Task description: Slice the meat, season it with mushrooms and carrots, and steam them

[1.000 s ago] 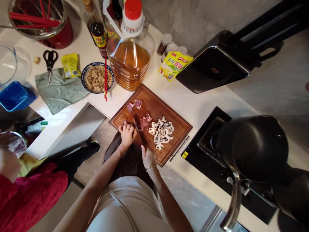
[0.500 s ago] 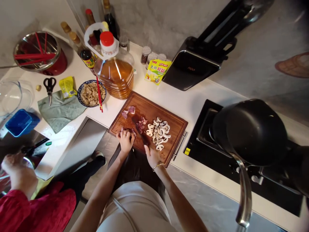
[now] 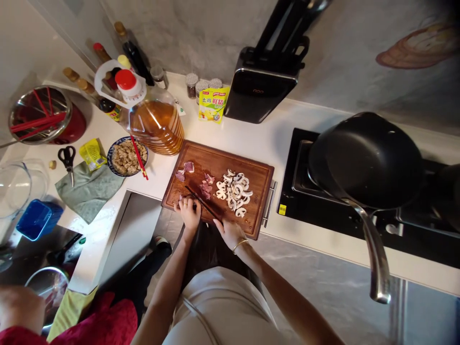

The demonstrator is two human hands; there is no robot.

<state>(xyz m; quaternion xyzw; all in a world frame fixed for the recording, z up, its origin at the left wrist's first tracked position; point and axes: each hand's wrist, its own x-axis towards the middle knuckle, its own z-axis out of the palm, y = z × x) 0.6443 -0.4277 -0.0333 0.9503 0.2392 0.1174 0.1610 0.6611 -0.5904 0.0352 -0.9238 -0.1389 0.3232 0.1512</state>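
Observation:
On the wooden cutting board [image 3: 262,191], my right hand [image 3: 230,234] is closed round the handle of a dark-bladed knife [image 3: 204,202]. The blade slants up and left across the board, just beside my left hand [image 3: 188,212]. The left fingers are curled down on a piece of meat at the board's near edge, mostly hidden beneath them. Cut meat [image 3: 206,187] lies just beyond the blade, and a few purplish-red chunks [image 3: 185,171] rest farther left. Sliced mushrooms [image 3: 235,189] are heaped on the board's right half.
A black pan [image 3: 366,163] stands on the hob at right, its handle jutting forward. Behind the board are an oil jug [image 3: 158,120], a yellow seasoning packet [image 3: 212,104] and a knife block [image 3: 262,88]. A bowl of food [image 3: 127,157] sits left. Another person's hand [image 3: 21,306] is lower left.
The view has shifted and turned. The knife's blade now points more to the left, nearer my left hand. The other person's hand has moved lower in view.

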